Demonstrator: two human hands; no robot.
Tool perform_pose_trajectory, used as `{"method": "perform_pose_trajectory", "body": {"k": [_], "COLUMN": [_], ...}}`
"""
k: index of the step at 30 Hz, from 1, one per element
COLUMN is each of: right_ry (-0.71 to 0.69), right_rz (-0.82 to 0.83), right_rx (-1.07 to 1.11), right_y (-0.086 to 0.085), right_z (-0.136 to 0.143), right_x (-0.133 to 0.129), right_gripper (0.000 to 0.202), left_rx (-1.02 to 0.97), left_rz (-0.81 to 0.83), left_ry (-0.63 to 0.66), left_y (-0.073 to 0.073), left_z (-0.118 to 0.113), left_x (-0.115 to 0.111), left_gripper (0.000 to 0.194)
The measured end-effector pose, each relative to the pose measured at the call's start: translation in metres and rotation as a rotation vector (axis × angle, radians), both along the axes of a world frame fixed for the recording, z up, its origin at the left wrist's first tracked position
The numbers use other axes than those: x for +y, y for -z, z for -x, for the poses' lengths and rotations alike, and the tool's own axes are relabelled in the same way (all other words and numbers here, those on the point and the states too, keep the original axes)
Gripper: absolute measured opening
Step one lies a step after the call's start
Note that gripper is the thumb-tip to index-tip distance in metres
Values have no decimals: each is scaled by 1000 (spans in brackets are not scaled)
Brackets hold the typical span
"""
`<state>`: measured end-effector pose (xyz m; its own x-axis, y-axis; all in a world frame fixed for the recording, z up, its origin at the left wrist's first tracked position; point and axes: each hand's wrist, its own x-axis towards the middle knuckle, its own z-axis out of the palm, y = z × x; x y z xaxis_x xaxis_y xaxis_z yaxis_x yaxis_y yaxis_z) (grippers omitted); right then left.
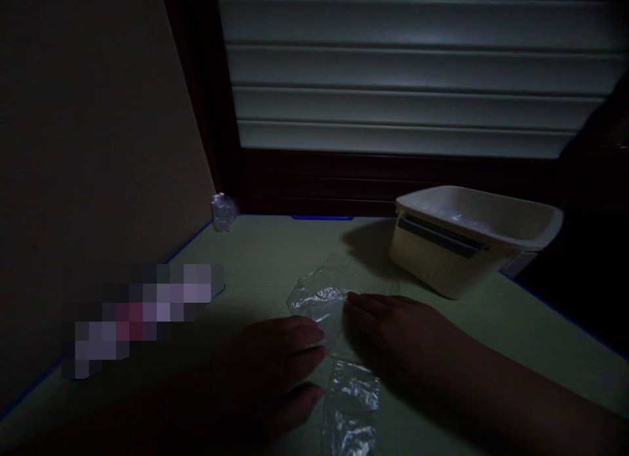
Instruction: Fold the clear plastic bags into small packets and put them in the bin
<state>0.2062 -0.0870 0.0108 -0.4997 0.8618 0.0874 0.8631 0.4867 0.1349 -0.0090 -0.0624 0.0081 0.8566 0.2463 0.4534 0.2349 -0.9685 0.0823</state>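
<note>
A clear, crinkled plastic bag point(319, 295) lies spread on the green tabletop between my two hands, and its near part point(351, 403) runs toward the front edge of the view. My left hand point(289, 364) is at the bag's left side, fingertips at its narrow middle, with the thumb apart from the fingers. My right hand point(393, 322) rests on the right side of the bag, palm down, fingers stretched out flat and pointing left. Dim light hides much of the left hand.
A cream plastic bin point(432, 266) with a dark handle stands at the back right, some clear plastic inside. Crumpled plastic point(224, 212) sits in the back left corner. A blurred-out long item point(142, 318) lies along the left wall. Louvred panels point(393, 76) close off the back.
</note>
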Motion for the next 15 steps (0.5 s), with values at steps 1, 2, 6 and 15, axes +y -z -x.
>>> {"method": "perform_pose_trajectory", "body": {"k": [1,2,6,15], "right_ry": [4,-1,-15,-38], "right_rz": [3,-2,-25,220], "right_rx": [0,5,47,520], "right_y": [0,1,8,-19], "right_z": [-1,-2,2,0], "right_x": [1,1,4,0], "right_gripper": [43,43,43,12], "left_rx": [4,2,-19,78], "left_rz": [-1,-4,-11,10], "left_ry": [-8,-16,-25,27], "left_y": [1,2,2,-3], "left_z": [0,0,-1,-3], "left_x": [0,1,3,3], "left_gripper": [13,12,16,20]}}
